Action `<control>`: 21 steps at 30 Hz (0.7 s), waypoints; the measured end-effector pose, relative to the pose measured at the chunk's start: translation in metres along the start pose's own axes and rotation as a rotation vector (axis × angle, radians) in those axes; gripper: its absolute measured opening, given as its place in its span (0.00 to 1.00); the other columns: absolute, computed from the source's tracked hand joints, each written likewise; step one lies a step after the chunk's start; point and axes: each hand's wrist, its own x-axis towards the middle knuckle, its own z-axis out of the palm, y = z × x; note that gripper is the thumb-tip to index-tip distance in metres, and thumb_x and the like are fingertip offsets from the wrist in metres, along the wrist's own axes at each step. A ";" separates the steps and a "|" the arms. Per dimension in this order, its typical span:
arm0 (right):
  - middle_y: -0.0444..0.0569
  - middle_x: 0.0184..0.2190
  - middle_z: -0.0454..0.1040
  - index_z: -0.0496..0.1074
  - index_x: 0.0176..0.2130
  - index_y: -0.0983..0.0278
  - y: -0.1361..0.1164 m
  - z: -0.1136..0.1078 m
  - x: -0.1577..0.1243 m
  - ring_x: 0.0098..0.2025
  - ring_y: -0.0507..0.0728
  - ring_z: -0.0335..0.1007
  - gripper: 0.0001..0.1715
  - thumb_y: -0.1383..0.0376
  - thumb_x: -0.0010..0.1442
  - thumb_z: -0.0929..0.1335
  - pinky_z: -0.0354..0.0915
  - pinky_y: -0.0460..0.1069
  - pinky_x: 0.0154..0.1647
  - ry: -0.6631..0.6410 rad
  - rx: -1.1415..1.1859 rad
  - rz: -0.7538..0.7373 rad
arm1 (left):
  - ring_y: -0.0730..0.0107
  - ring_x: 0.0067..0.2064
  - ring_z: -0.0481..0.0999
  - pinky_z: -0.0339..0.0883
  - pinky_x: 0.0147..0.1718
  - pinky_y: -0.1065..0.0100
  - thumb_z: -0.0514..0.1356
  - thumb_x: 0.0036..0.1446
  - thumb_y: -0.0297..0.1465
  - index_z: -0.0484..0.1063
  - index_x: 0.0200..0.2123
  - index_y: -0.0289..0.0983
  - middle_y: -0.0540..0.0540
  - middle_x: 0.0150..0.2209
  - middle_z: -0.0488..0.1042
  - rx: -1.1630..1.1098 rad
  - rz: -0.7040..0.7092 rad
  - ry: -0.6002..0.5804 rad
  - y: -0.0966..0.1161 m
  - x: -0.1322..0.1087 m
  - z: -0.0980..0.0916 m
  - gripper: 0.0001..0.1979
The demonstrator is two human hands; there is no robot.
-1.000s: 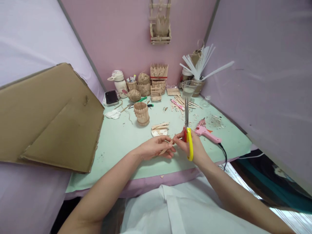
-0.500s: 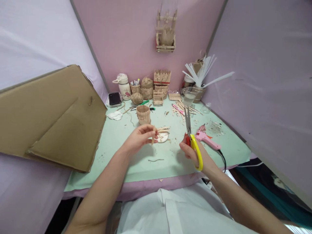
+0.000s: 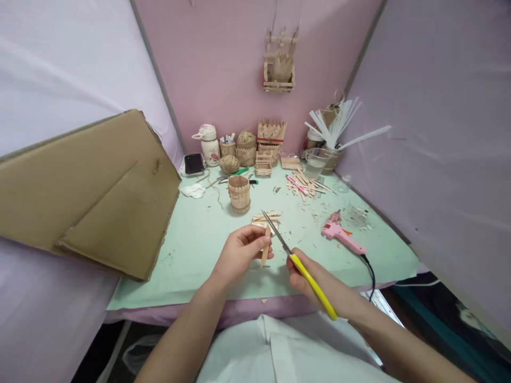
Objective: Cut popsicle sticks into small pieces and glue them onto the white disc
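Note:
My left hand pinches a short flat wooden stick, held nearly upright over the front middle of the green table. To its right, my right hand is closed on scissors with yellow handles. Their blades point up and left, and the tips are close to the top of the stick. Behind my left hand lie several wooden sticks on a pale round piece, partly hidden by the hand and blades. A cup made of wooden sticks stands just beyond.
A pink glue gun with a black cord lies at the right. Brown cardboard leans at the left. Along the back stand a white bottle, twine balls, stick crafts and a plastic cup. Loose sticks and scraps lie in front.
The scissors have swung from upright to slanting left, and their blades have come near the stick. My left hand has moved right and down with the stick. The camera view has shifted slightly.

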 end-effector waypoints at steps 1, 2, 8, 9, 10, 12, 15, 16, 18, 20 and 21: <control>0.41 0.27 0.55 0.51 0.32 0.60 0.000 0.000 -0.001 0.27 0.51 0.48 0.26 0.41 0.58 0.54 0.52 0.47 0.28 -0.027 0.014 -0.011 | 0.74 0.27 0.72 0.70 0.30 0.69 0.64 0.46 0.34 0.71 0.31 0.34 0.51 0.26 0.70 0.021 -0.005 -0.007 0.000 -0.002 0.001 0.10; 0.41 0.28 0.55 0.51 0.32 0.60 0.001 0.001 -0.003 0.27 0.51 0.48 0.26 0.41 0.58 0.53 0.52 0.47 0.28 -0.048 0.027 -0.020 | 0.74 0.27 0.73 0.70 0.29 0.69 0.64 0.47 0.34 0.71 0.31 0.34 0.51 0.25 0.70 0.040 -0.008 -0.012 0.000 -0.003 0.002 0.10; 0.41 0.27 0.54 0.52 0.33 0.60 0.005 0.003 -0.010 0.27 0.51 0.48 0.25 0.42 0.60 0.51 0.52 0.47 0.29 -0.099 0.069 -0.033 | 0.73 0.25 0.73 0.68 0.26 0.71 0.62 0.48 0.33 0.68 0.30 0.34 0.51 0.23 0.70 0.086 -0.025 -0.015 -0.004 -0.005 0.011 0.09; 0.41 0.27 0.54 0.52 0.33 0.60 0.006 0.003 -0.010 0.27 0.51 0.47 0.25 0.42 0.60 0.51 0.52 0.48 0.29 -0.102 0.075 -0.031 | 0.73 0.25 0.73 0.68 0.26 0.71 0.62 0.48 0.33 0.68 0.30 0.34 0.51 0.24 0.70 0.087 -0.028 -0.024 -0.005 -0.006 0.012 0.09; 0.41 0.27 0.54 0.52 0.33 0.60 0.006 0.003 -0.011 0.27 0.51 0.47 0.24 0.43 0.61 0.51 0.52 0.47 0.29 -0.105 0.083 -0.026 | 0.73 0.25 0.73 0.68 0.26 0.71 0.62 0.48 0.33 0.67 0.29 0.34 0.51 0.24 0.70 0.088 -0.032 -0.031 -0.007 -0.007 0.013 0.09; 0.41 0.27 0.54 0.52 0.33 0.60 0.007 0.004 -0.011 0.27 0.51 0.47 0.23 0.44 0.61 0.52 0.52 0.47 0.28 -0.114 0.094 -0.015 | 0.73 0.25 0.73 0.68 0.27 0.70 0.61 0.49 0.33 0.67 0.29 0.34 0.51 0.24 0.69 0.088 -0.041 -0.035 -0.010 -0.008 0.014 0.08; 0.41 0.27 0.54 0.53 0.33 0.61 0.008 0.005 -0.011 0.27 0.51 0.48 0.23 0.44 0.61 0.53 0.52 0.47 0.28 -0.123 0.101 -0.009 | 0.73 0.25 0.73 0.69 0.28 0.69 0.61 0.48 0.32 0.67 0.29 0.34 0.51 0.24 0.69 0.083 -0.048 -0.028 -0.013 -0.009 0.013 0.08; 0.41 0.27 0.54 0.53 0.33 0.61 0.009 0.005 -0.011 0.27 0.51 0.48 0.23 0.45 0.61 0.53 0.52 0.47 0.28 -0.124 0.100 -0.010 | 0.73 0.25 0.73 0.69 0.28 0.69 0.61 0.49 0.32 0.67 0.29 0.34 0.51 0.24 0.69 0.081 -0.046 -0.028 -0.014 -0.009 0.012 0.07; 0.41 0.27 0.55 0.54 0.33 0.61 0.009 0.005 -0.011 0.27 0.51 0.48 0.23 0.45 0.61 0.53 0.52 0.47 0.28 -0.122 0.091 -0.009 | 0.73 0.25 0.73 0.69 0.28 0.69 0.61 0.49 0.32 0.66 0.28 0.34 0.51 0.24 0.69 0.080 -0.040 -0.034 -0.014 -0.008 0.011 0.07; 0.41 0.27 0.55 0.54 0.33 0.61 0.010 0.006 -0.011 0.27 0.51 0.48 0.23 0.45 0.61 0.53 0.52 0.47 0.28 -0.118 0.077 -0.011 | 0.73 0.25 0.73 0.69 0.28 0.69 0.60 0.49 0.32 0.66 0.29 0.34 0.51 0.24 0.68 0.082 -0.040 -0.040 -0.015 -0.008 0.011 0.07; 0.41 0.27 0.55 0.54 0.34 0.61 0.011 0.006 -0.012 0.27 0.51 0.49 0.23 0.45 0.61 0.53 0.53 0.47 0.28 -0.117 0.069 -0.012 | 0.73 0.25 0.73 0.69 0.28 0.69 0.60 0.49 0.32 0.66 0.29 0.34 0.51 0.24 0.68 0.083 -0.041 -0.042 -0.015 -0.009 0.011 0.07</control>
